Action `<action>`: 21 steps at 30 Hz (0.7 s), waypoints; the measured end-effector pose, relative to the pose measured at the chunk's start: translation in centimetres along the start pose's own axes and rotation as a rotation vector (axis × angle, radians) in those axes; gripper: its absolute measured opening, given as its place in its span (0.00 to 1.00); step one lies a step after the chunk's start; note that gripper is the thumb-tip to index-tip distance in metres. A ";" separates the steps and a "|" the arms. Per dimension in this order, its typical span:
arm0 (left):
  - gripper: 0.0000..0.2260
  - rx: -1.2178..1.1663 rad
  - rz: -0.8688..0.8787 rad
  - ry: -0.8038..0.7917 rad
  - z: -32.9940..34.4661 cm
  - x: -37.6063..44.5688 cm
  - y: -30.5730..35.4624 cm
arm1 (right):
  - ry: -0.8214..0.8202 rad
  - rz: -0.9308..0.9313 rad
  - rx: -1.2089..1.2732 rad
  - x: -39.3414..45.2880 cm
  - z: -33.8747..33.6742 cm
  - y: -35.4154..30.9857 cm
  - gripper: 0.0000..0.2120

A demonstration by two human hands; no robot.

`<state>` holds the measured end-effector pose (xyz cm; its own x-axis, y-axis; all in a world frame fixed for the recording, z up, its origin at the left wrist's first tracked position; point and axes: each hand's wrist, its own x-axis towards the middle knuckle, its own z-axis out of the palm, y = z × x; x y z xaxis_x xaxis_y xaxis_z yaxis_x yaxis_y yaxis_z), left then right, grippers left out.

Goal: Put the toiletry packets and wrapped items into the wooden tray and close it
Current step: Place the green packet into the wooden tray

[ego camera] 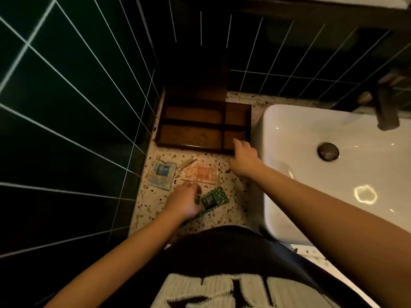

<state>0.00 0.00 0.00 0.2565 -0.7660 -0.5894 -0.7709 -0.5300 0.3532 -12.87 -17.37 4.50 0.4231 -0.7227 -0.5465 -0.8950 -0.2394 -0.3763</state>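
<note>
Beside the white sink (311,174), the wooden tray (191,145) stands open on the counter (235,210). Your right hand (243,155) touches its front right corner. Your left hand (184,202) touches the green packet (216,195), which lies before the tray. I cannot tell if either hand grips.

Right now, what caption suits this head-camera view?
Left hand at a green packet on the terrazzo counter; right hand on the near corner of the open, empty wooden tray.
</note>
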 end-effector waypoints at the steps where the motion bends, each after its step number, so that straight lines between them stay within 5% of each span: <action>1: 0.25 0.079 0.025 -0.031 -0.1 -0.1 0.0 | -0.007 0.007 -0.050 0.3 0.0 -0.1 0.35; 8: 0.31 0.337 0.035 -0.112 0.2 -0.2 0.2 | -0.101 0.037 -0.226 1.1 1.7 0.0 0.35; 21: 0.17 0.119 -0.078 -0.172 -0.3 -0.5 0.4 | -0.113 -0.024 -0.240 0.7 1.5 0.5 0.35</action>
<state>-0.28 0.04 0.61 0.2228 -0.6458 -0.7303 -0.8188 -0.5305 0.2193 -12.86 -16.99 2.77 0.4460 -0.6412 -0.6244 -0.8865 -0.4124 -0.2097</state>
